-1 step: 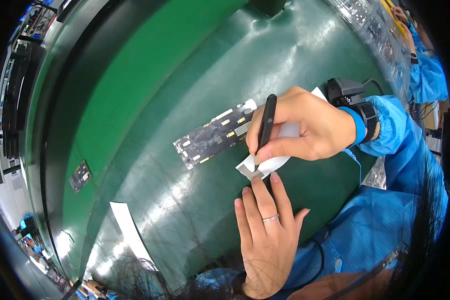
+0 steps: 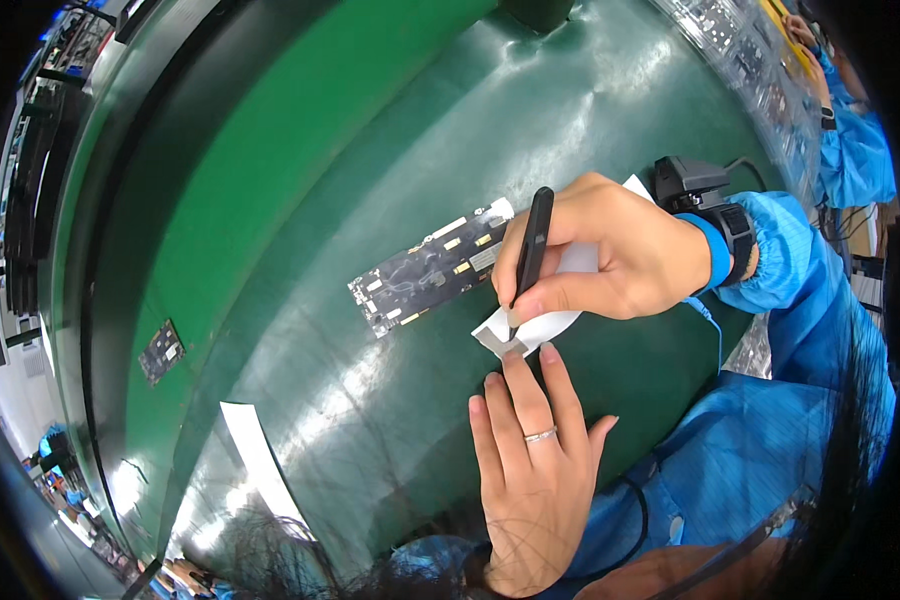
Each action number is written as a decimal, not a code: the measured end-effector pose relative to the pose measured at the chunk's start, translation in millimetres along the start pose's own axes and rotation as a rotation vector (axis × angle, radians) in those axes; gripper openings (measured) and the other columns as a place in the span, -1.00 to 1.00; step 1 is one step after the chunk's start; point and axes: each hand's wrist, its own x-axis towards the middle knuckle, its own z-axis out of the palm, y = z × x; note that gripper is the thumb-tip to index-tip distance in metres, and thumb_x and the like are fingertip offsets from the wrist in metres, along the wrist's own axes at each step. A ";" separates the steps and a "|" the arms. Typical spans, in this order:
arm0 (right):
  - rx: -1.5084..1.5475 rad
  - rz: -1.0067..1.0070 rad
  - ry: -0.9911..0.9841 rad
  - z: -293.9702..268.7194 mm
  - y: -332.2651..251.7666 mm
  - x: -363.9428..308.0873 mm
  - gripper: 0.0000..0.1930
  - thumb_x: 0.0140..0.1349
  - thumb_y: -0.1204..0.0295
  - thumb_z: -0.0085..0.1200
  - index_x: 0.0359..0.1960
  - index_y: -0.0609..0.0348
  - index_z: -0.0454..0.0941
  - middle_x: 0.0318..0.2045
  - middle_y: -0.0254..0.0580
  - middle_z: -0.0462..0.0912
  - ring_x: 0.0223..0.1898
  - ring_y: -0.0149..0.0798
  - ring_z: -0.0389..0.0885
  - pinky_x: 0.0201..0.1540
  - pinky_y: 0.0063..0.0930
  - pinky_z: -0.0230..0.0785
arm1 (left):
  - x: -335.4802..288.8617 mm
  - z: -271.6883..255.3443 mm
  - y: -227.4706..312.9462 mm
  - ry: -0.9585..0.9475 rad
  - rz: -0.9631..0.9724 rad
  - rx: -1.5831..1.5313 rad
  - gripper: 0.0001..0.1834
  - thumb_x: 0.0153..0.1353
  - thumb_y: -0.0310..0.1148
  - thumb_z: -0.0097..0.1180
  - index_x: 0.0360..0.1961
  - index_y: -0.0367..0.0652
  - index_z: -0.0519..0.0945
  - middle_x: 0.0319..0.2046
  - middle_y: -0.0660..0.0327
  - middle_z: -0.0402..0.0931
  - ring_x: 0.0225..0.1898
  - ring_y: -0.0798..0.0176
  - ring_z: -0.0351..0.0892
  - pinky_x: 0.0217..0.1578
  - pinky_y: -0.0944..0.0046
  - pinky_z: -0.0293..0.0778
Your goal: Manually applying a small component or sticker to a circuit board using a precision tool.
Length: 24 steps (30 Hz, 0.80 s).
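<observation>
My right hand (image 2: 610, 255) is closed in a pinch around a slim black pen-shaped tool (image 2: 536, 235), its kind unclear. The tool stands steeply, its tip down on a strip of white paper (image 2: 548, 326). At the strip's near left end is a grey patch (image 2: 501, 342), beside the tip. My left hand (image 2: 540, 450) lies flat with fingers stretched, the fingertips at the strip's near edge. A long dark circuit board (image 2: 425, 275) with pale and yellowish parts lies just left of my right hand, which hides its right end. My right hand also covers part of the strip.
On the bright green band at left lies a small dark board (image 2: 161, 352). Another white strip (image 2: 260, 460) rests at the near left. Clear plastic trays (image 2: 735, 60) stand at the far right, where another person's blue sleeve (image 2: 855, 150) shows. A blue cord (image 2: 708, 318) hangs near my right wrist.
</observation>
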 end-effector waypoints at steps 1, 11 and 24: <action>-0.021 0.003 -0.003 0.1 -2.0 -0.2 -0.83 0.32 0.45 0.36 -0.17 0.29 0.67 -0.39 -0.14 0.76 -0.39 -0.28 0.75 -0.35 -0.43 0.51 | -0.2 -14.5 -0.9 -0.113 -0.018 -0.090 -0.10 0.27 0.24 0.22 0.40 -0.26 0.44 0.33 -0.12 0.36 0.23 -0.06 0.51 0.33 -0.03 0.45; -0.086 0.021 0.011 9.5 -5.9 1.1 -0.83 0.30 0.48 0.35 -0.15 0.28 0.67 -0.24 -0.09 0.77 -0.29 -0.14 0.78 -0.19 -0.37 0.61 | 0.0 -11.1 -6.1 -0.131 -0.123 -0.274 0.05 0.09 0.11 0.44 0.40 -0.48 0.36 0.22 -0.06 0.34 0.14 -0.12 0.44 0.16 -0.02 0.49; 0.208 0.083 0.237 -10.6 -7.0 39.9 -0.88 0.41 0.49 0.26 -0.16 0.31 0.64 -0.30 -0.27 0.71 -0.27 -0.48 0.66 -0.15 -0.54 0.56 | 29.2 -34.4 -16.6 -0.136 -0.131 -0.247 -0.10 0.26 0.22 0.23 0.30 -0.42 0.50 0.17 0.03 0.40 0.02 0.05 0.51 0.17 0.05 0.50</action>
